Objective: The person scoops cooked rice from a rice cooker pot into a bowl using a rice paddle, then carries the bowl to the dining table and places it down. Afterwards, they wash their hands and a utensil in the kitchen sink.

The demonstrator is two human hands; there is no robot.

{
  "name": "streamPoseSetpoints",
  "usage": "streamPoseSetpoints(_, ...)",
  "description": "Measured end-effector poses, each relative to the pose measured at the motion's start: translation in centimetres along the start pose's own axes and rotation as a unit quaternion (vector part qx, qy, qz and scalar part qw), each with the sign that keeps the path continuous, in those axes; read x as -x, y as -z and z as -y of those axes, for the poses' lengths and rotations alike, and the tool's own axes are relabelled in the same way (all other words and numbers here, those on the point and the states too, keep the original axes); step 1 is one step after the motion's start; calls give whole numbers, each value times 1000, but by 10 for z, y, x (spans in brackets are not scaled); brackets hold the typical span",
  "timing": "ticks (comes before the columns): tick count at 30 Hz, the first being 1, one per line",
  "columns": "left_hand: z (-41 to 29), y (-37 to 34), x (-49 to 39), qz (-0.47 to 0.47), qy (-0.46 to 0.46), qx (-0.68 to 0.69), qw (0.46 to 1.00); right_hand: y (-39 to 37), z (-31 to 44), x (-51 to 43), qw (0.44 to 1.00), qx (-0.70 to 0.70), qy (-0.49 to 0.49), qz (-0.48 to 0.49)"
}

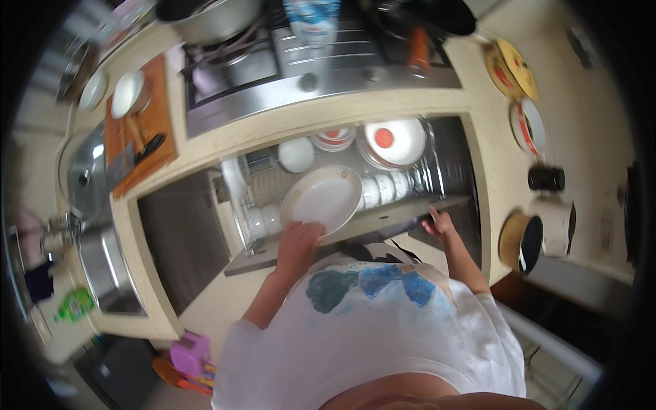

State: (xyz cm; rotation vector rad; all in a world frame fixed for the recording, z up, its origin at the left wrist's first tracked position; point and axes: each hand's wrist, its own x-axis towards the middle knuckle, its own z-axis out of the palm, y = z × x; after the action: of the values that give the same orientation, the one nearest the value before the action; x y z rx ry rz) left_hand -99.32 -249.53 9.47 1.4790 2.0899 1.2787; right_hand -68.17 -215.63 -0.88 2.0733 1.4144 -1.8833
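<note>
My left hand grips the near rim of a white oval plate with a patterned border, held tilted over an open dish drawer. At the drawer's right front is my right hand, its fingers around a dark, blurred thing at the front edge; whether that is a handle or a separate utensil I cannot tell. Inside the drawer, a stack of white bowls or plates with a red centre mark lies at the back right, a white bowl left of it, and small white cups along the front.
Above the drawer is a gas hob with a metal pot and a dark pan with an orange handle. A wooden board with utensils lies left. Tins and pots line the right counter; a sink is at left.
</note>
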Motion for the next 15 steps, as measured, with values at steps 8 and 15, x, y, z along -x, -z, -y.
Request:
streamPoseSetpoints(8, -50, -51, -9, 26, -74, 82, 994, -30, 29, -3, 999, -31, 6, 35)
streamPoseSetpoints(15, -113, -93, -32, 71, -81, 68, 992, -41, 18, 15, 895, 115, 427, 50)
